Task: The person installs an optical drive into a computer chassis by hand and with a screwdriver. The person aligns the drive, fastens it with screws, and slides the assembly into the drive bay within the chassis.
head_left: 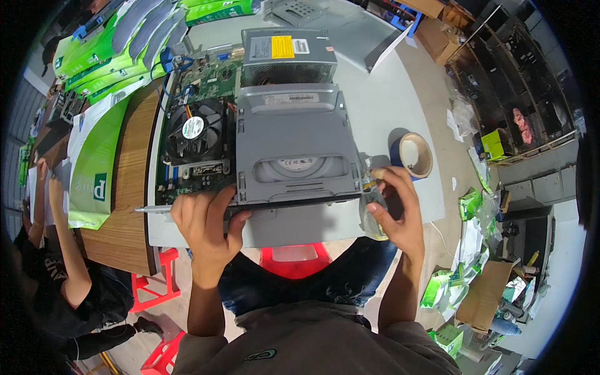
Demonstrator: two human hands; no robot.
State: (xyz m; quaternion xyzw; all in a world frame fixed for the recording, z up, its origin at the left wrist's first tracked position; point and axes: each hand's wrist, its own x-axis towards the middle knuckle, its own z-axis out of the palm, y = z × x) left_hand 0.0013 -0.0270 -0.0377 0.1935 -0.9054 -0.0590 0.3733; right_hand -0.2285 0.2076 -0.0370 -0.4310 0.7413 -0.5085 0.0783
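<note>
An opened desktop computer (pixel 294 137) lies on the pale table in front of me. Its grey drive cage (pixel 300 134) faces up, beside a black cooling fan (pixel 195 128) on a green circuit board (pixel 206 84). Behind the cage sits a metal power supply (pixel 289 56) with a yellow label. My left hand (pixel 209 222) is closed around the computer's front edge, left of the cage. At the cage's front right corner, my right hand (pixel 397 206) is closed, thumb and fingers pinching a see-through piece with yellowish parts (pixel 375 219); its kind is unclear.
A roll of tape (pixel 412 155) stands right of the computer. Green-and-white paper packs (pixel 106 62) are piled at the far left. A bent metal panel (pixel 356 37) lies at the back. Another person (pixel 69 269) works at the left. Red stools (pixel 294 259) stand below the table.
</note>
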